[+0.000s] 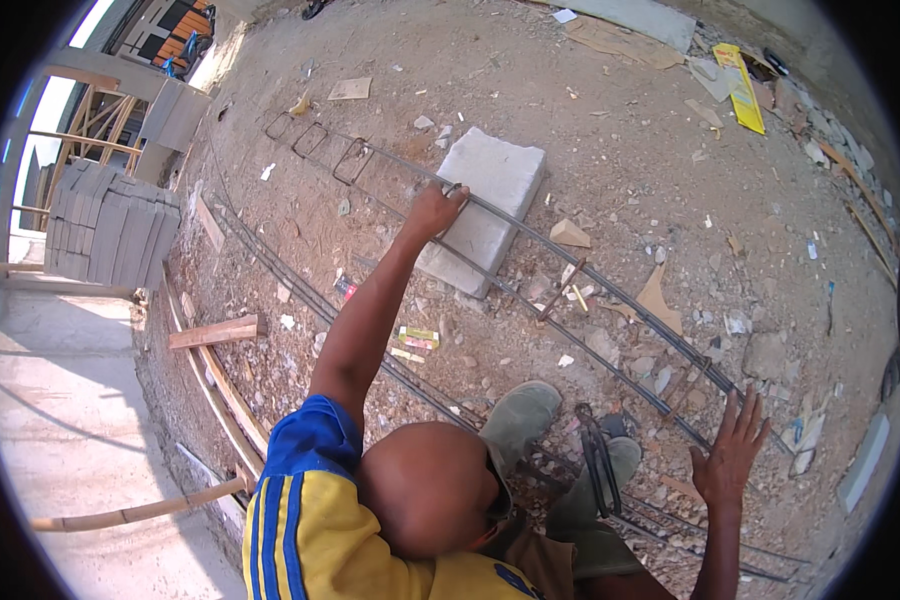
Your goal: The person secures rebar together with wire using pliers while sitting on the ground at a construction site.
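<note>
A long, narrow rebar cage [600, 345] of thin steel bars with square stirrups lies slanting from upper left to lower right. Part of it rests over a pale concrete block [495, 160]. My left hand [436, 212] is closed around the cage's far bar above this block, by a stirrup. At the cage's near right end, my right hand [735, 450] is open with fingers spread, its fingertips at the bar ends; whether it presses on them I cannot tell. Dark-handled pincers [597, 460] stand between my boots, their jaws partly hard to make out.
More loose bars [300, 285] run along the ground at left, passing behind my left arm. A stack of grey blocks [110, 225], a wood offcut [215, 332] and bamboo poles [140, 512] are farther left. A yellow wrapper [738, 90] and rubble litter the dirt.
</note>
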Demonstrator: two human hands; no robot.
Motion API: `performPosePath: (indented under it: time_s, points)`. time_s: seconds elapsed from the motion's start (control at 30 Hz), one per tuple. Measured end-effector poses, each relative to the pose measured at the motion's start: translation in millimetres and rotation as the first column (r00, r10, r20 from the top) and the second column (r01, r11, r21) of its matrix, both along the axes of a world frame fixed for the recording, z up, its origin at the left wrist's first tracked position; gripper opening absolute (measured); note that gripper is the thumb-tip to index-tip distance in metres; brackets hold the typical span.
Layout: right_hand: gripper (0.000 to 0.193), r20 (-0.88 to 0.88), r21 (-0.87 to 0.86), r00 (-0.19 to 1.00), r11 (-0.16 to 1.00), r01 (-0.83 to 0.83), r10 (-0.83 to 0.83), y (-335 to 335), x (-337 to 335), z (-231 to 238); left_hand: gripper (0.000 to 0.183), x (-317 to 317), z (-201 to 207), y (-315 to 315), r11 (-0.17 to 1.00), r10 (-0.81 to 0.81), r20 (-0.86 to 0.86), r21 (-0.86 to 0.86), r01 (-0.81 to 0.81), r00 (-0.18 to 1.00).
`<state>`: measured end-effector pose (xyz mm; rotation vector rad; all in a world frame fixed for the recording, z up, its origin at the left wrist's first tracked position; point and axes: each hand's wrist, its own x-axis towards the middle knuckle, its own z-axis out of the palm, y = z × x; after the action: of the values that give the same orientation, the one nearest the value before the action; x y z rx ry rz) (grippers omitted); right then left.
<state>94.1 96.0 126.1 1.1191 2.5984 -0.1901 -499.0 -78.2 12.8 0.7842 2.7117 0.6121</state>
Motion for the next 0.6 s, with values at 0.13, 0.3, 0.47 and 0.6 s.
performPosePath:
  time_s: [0.13,0.3,0.47,0.6]
  points:
    - [0.11,-0.011,-0.084,1.0,0.996,-0.017,0.017,20.3,3.9,-29.7,0.052,5.5,13.7,5.5,0.998,0.045,0.299,0.027,-0.056,0.953]
    - [0.107,-0.043,-0.134,0.999,0.991,-0.026,0.02,36.5,6.1,-63.6,0.051,13.2,26.9,-5.3,0.978,0.196,0.3,0.013,-0.209,0.934]
    - [0.104,-0.141,0.032,0.988,0.998,-0.058,0.062,49.4,50.2,-94.3,0.047,58.5,52.7,-2.3,0.961,0.259,0.387,-0.013,-0.276,0.885]
    - [0.1,-0.134,0.032,0.99,0.999,-0.026,0.03,67.0,90.0,-88.6,0.046,100.1,84.2,4.7,0.953,0.279,0.551,-0.061,-0.296,0.786]
